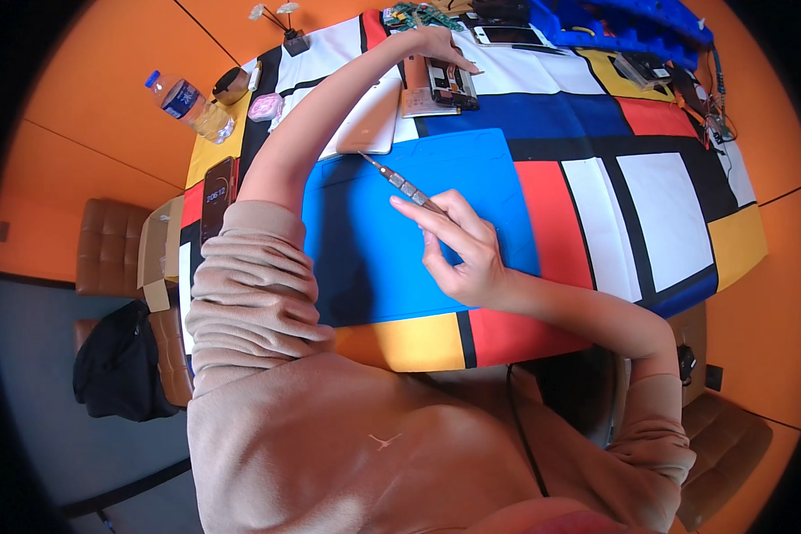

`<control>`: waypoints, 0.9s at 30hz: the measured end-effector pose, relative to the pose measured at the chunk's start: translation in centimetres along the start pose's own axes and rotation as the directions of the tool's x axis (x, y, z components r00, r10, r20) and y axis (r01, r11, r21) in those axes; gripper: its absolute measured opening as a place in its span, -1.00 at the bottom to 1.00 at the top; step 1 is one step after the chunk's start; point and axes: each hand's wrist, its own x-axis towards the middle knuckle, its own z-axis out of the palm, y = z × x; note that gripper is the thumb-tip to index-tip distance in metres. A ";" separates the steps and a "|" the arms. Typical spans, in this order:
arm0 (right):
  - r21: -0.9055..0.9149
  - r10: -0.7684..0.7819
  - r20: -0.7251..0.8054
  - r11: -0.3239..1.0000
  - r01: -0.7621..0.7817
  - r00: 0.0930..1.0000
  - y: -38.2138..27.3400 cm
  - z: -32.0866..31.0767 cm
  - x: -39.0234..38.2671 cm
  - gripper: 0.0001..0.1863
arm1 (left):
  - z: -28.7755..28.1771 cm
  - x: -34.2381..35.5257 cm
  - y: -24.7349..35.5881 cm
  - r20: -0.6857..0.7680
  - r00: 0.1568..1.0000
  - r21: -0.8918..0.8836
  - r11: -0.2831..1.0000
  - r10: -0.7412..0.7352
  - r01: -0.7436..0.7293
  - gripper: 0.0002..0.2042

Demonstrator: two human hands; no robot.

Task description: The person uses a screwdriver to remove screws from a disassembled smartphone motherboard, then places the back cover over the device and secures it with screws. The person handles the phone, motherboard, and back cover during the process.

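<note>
My right hand (463, 249) is closed around a slim metal screwdriver (407, 187) with a knurled grip. Its tip points up and left above the blue work mat (498, 205). Stretched far across the table, my left hand (436, 43) lies over the upper end of an opened phone (452, 87) with bare inner parts. At least one finger or the thumb extends past the phone's right edge; the other fingers are partly hidden. A pale, shiny phone-like panel (369, 129) lies beyond the mat, partly covered by my left forearm.
A dark phone with a lit timer (216, 191) lies at left, near a water bottle (191, 109) and a pink case (264, 108). At the far right stand a blue parts rack (627, 31) and loose cables (716, 125). Another white phone (512, 36) lies at the back.
</note>
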 end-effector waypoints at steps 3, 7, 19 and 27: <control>0.004 0.016 0.004 1.000 -0.016 1.000 0.2 0.0 0.0 -0.35 | -0.3 0.8 0.6 0.051 0.999 -0.023 1.000 -0.013 0.014 -0.09; 0.013 0.048 0.019 0.999 -0.049 0.999 0.3 -0.1 0.1 -0.35 | -0.5 1.7 1.2 0.079 0.995 -0.142 0.989 0.059 -0.047 -0.09; 0.048 0.130 0.011 0.990 -0.130 0.991 0.1 0.0 0.3 -0.39 | -3.1 0.7 2.6 0.330 0.938 -0.164 0.972 -0.109 0.170 -0.11; 0.046 0.127 0.026 0.991 -0.129 0.991 0.2 0.0 0.2 -0.38 | -3.0 -0.2 2.2 0.448 0.893 -0.292 0.938 -0.039 0.188 -0.10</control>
